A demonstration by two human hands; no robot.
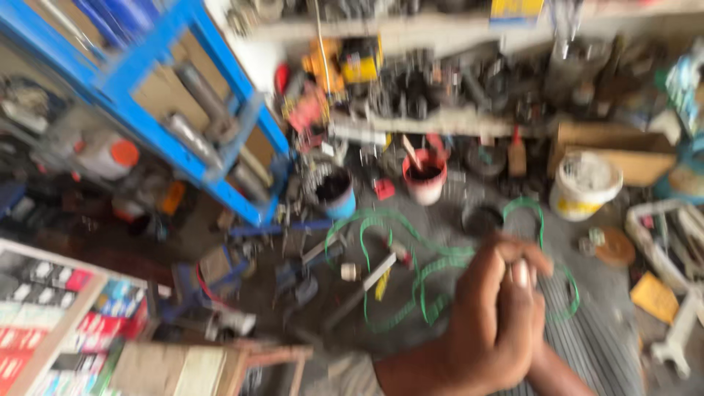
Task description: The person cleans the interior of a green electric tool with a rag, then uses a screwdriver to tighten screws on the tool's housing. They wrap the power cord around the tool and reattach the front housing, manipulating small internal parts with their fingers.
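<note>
**Hands clasped over a cluttered workshop floor**

Head view: both hands sit at about 5 o'clock in the frame, pressed together. The left hand (477, 330) wraps over the front, and the right hand (529, 304) shows behind it, with a thumbnail pointing up. Each grip looks clenched against the other, but the blur hides whether anything is pinched between them, so I cannot tell what, if anything, they hold. Nearest to them, just past the knuckles toward 12 o'clock, a loose green strap (411, 253) loops across the grey floor (506, 198). By my judgement no handling has begun, and any move onward would first call for the hands to part.

Farther off, a red-rimmed pot (424, 176) stands at 12 o'clock, a white bucket (583, 187) at 2 o'clock, and a blue rack (154, 95) at 10 o'clock. The shelf of metal parts along the top is smeared beyond telling, and both forearms are cut off by the lower edge.
</note>
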